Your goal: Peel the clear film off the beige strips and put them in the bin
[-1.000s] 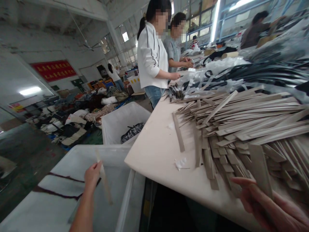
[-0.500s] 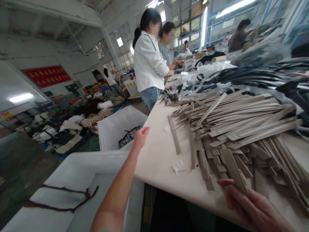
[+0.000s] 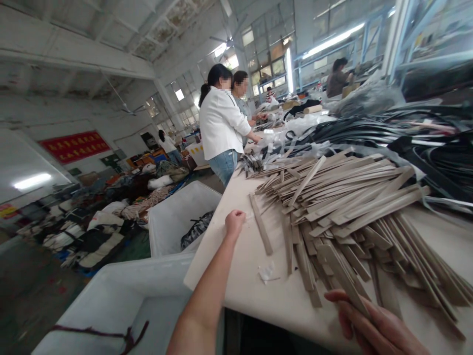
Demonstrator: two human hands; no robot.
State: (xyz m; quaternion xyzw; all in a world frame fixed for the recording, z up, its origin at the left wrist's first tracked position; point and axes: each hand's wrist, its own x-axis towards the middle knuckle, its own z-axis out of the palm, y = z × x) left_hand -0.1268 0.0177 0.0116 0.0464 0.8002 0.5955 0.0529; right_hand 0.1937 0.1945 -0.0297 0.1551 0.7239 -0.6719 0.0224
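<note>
My left hand [image 3: 235, 223] is curled closed with nothing in it, just over the near edge of a cream-topped work table [image 3: 236, 281]. Beside it lies a loose beige strip [image 3: 260, 224]. My right hand [image 3: 365, 323] is at the bottom right, pinching a flat beige strip [image 3: 342, 276] by one end. That strip's far end rests among a large heap of similar long strips [image 3: 343, 197], possibly card or leather. A crumpled white paper scrap [image 3: 266, 272] lies on the table between my hands.
Two large white plastic bins [image 3: 121, 276] [image 3: 181, 222] stand left of the table, one holding a dark bundle [image 3: 197, 229]. Black cords in clear plastic [image 3: 406, 130] fill the table beyond the heap. Two co-workers [image 3: 220, 123] [image 3: 240, 93] stand along the table's far side.
My left hand has moved from above the near bin to the table edge, and the strip it held is gone. My right hand still holds a strip. The view has tilted and shifted.
</note>
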